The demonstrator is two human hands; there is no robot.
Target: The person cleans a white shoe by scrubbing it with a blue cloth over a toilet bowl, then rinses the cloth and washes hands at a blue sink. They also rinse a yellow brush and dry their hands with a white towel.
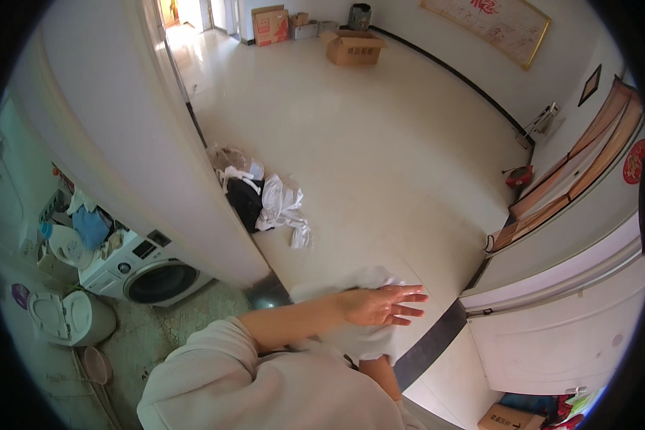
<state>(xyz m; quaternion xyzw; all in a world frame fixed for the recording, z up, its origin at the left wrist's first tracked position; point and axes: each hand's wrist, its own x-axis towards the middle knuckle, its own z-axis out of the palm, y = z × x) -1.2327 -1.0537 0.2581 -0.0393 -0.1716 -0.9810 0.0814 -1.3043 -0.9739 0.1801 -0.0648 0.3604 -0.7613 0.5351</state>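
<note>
My left hand (379, 306) reaches across in front of me, with its fingers spread apart and nothing gripped in them. Behind and below it is a white cloth (368, 341), partly blurred and partly covered by that hand and forearm. My right forearm (382, 376) comes up from below and passes under the cloth's lower edge. The cloth hides my right hand, so its grip does not show. Past my hands, a pile of white plastic bags (280, 201) and a black bag (244, 201) lies on the tiled floor (365, 150) against the wall end.
To the left, a washing machine (161, 282) and a toilet (88, 320) stand in a side room. A white door (559, 328) and a cardboard box (508, 418) are at right. An open carton (353, 51) sits at the far wall, and a red object (518, 176) by the right wall.
</note>
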